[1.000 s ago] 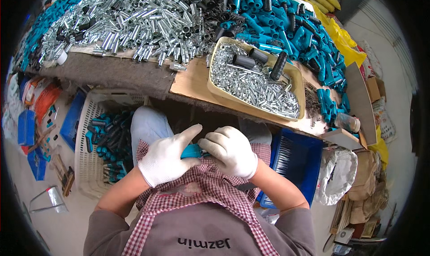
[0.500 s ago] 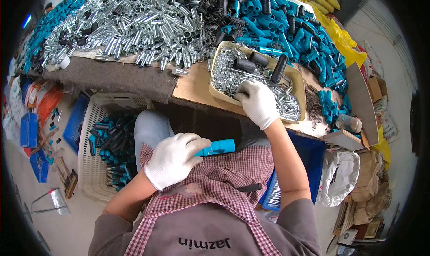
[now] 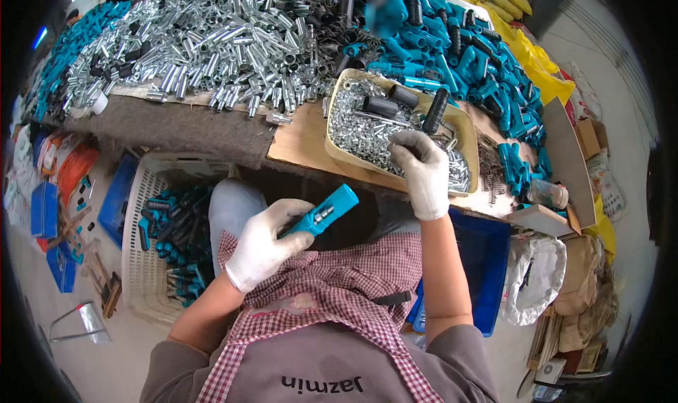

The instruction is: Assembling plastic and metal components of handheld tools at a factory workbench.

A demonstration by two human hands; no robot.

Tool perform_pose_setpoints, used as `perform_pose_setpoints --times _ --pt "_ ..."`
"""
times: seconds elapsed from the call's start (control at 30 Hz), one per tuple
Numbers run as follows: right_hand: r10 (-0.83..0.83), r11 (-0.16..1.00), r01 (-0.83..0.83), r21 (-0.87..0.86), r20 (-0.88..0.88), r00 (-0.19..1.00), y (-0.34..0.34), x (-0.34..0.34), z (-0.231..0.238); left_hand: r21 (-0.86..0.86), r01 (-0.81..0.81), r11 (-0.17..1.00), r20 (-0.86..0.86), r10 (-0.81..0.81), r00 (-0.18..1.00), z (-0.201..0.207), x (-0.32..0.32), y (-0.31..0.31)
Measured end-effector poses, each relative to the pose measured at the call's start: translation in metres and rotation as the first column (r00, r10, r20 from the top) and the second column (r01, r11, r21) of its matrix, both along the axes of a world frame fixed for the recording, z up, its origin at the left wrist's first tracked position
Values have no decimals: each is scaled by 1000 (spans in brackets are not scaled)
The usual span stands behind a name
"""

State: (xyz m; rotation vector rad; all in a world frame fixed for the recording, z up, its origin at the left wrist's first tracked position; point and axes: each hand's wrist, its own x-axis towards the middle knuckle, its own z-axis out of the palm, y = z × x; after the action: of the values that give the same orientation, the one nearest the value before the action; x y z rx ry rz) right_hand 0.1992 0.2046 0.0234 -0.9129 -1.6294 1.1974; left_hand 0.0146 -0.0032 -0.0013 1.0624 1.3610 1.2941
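My left hand (image 3: 263, 246), in a white glove, grips a teal plastic tubular piece (image 3: 337, 204) above my lap. A metal part shows in a slot along its side, and its wider end tilts up and away to the right. My right hand (image 3: 426, 173), also gloved, is over the near edge of a cream tray (image 3: 472, 131). Its thumb and fingertips are bent together; anything between them is too small to make out. The tray holds small metal parts (image 3: 357, 124), short black tubes (image 3: 381, 106) and a black ribbed sleeve (image 3: 436, 110).
Metal tubes (image 3: 212, 43) are heaped across the bench, with teal handles (image 3: 487, 85) at the right. Springs (image 3: 491, 166) lie beside the tray. A white basket (image 3: 134, 262) of teal-and-black pieces stands at my left, a blue bin (image 3: 487, 262) at my right.
My right hand has drawn back from among the tray's small parts toward its near edge. The teal piece has tipped upward in my left hand, bringing its slot and metal part into view.
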Motion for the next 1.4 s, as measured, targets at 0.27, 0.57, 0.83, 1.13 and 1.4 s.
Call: perform_pose_setpoints --times 0.27,0.57,0.83,1.13,1.4 --pt "323 945 -326 -33 -67 944 -85 -21 -17 4 -89 996 332 83 940 1 9 5" --pt "267 723 -527 -448 -522 810 -96 -29 -30 73 -191 979 215 171 961 5 17 3" --pt "432 753 -544 -371 -345 833 -84 -26 -15 24 -7 1000 237 1 971 7 5 4" --pt "151 841 -368 397 480 864 11 -41 28 12 -83 996 649 56 758 2 3 1" --pt "-325 713 -343 612 721 612 98 -41 14 -24 -102 994 694 90 715 -5 3 -8"
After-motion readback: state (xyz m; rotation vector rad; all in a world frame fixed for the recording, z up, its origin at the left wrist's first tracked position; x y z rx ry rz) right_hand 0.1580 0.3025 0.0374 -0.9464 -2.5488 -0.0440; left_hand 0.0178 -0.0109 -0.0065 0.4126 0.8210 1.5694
